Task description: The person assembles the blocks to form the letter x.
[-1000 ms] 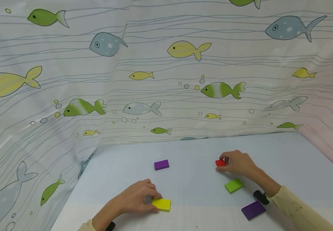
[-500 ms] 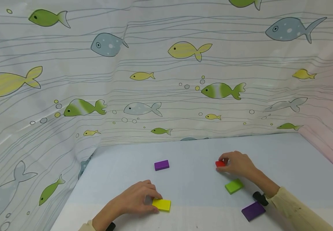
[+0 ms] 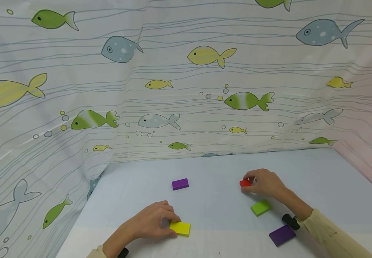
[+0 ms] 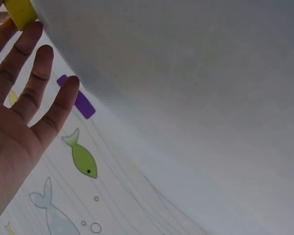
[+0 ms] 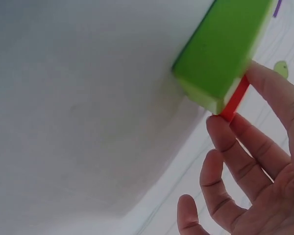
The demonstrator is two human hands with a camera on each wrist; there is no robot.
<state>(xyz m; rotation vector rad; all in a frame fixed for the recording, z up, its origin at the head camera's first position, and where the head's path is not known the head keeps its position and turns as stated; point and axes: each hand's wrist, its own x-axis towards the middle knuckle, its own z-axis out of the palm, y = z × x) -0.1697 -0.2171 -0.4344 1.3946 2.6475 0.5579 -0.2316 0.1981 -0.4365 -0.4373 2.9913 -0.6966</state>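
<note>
In the head view my left hand point(image 3: 151, 220) pinches the left end of a flat yellow block point(image 3: 182, 228) between thumb and fingers, at the table's front. The left wrist view catches the yellow block point(image 4: 22, 13) at its top corner, by the fingertips. Farther back on the right, my right hand point(image 3: 265, 183) holds a small red block point(image 3: 244, 183) by thumb and fingers, partly covering it. A light green block point(image 3: 261, 208) lies just below that hand. In the right wrist view the green block point(image 5: 220, 49) partly hides the red block point(image 5: 236, 100).
One purple block point(image 3: 180, 184) lies farther back, left of centre. Another purple block point(image 3: 282, 235) sits near the right forearm, below a black wrist strap point(image 3: 290, 221). The white table point(image 3: 218, 215) ends at a fish-patterned curtain point(image 3: 160, 104) behind and to the left.
</note>
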